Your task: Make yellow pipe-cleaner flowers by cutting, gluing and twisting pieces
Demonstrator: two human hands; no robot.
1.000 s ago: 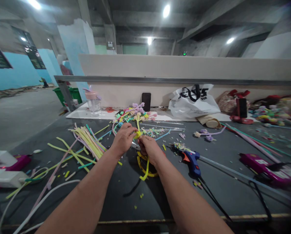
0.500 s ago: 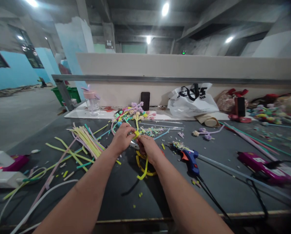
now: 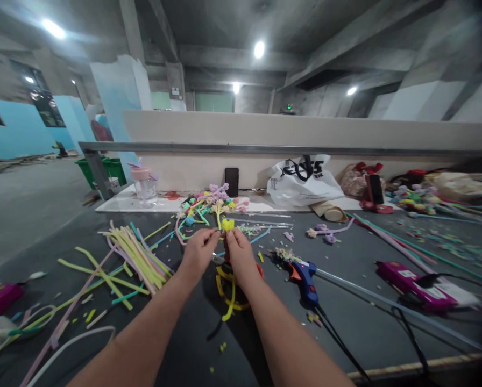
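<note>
Between my fingertips is a yellow pipe-cleaner flower [image 3: 227,224], its fuzzy loops showing above the fingers. My left hand [image 3: 200,250] pinches it from the left, and my right hand [image 3: 239,250] grips it from the right. A yellow pipe-cleaner strip [image 3: 232,301] hangs down below my right hand. Under the hands lie scissors with yellow and red handles [image 3: 245,306], partly hidden. Beyond my fingers rests a pile of pastel pipe-cleaner flowers [image 3: 219,196]. To the left is a bundle of yellow-green pipe cleaners [image 3: 138,255].
Right of my hands lies a blue glue gun [image 3: 305,279] with a long clear glue stick and a cord. Farther right is a purple power strip [image 3: 416,287]. At the back stand a cup [image 3: 144,185], a phone [image 3: 232,183] and a white bag [image 3: 303,183].
My view has tilted up and shifted slightly right. Both hands have stayed together at the yellow piece, which now stands upright above my fingertips with its loops more visible.
</note>
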